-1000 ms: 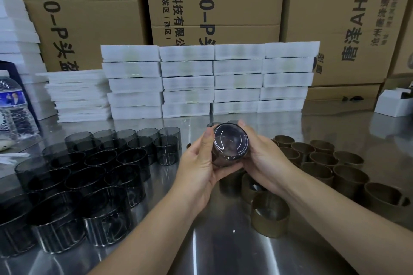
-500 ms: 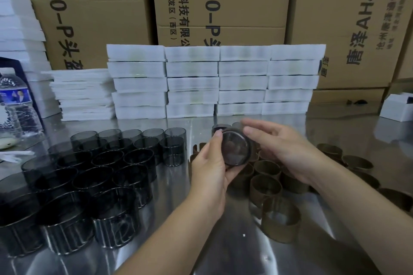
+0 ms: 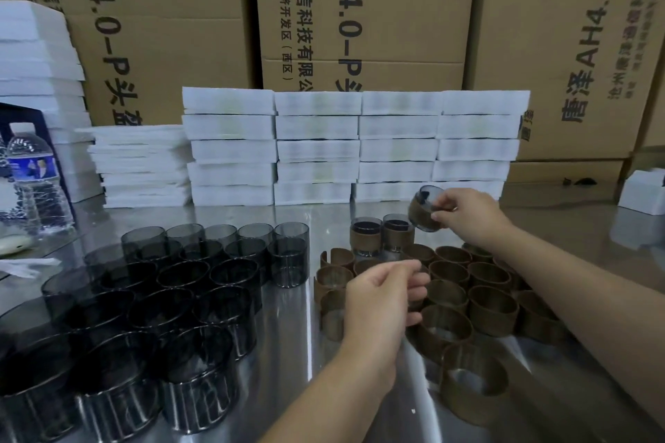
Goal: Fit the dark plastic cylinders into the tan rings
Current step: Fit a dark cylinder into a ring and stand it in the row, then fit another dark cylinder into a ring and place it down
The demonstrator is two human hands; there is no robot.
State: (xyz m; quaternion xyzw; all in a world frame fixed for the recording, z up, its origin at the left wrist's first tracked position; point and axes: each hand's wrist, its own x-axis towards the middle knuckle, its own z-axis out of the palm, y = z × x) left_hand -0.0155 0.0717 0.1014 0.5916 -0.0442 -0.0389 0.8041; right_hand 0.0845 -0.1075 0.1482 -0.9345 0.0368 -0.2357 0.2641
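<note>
We see the fingertips (image 3: 442, 216) of the right hand (image 3: 471, 218) pinching a smoky dark plastic cylinder (image 3: 426, 196) that already wears a tan ring (image 3: 421, 214) around its middle. It is held tilted above the shiny steel table (image 3: 324, 212), just beside two banded cylinders (image 3: 381, 236) that stand upright. The left hand (image 3: 378, 298) hovers lower down with its fingers loosely curled, and we can make out nothing in them. Beneath it and to its right lie the loose tan split rings (image 3: 493, 309), packed close together. To the left stands the crowd of bare dark cylinders (image 3: 187, 277). Behind all this, stacks of white foam trays (image 3: 356, 147) stand before brown cardboard cartons (image 3: 360, 11), and a clear water bottle (image 3: 32, 169) stands at the far left.
</note>
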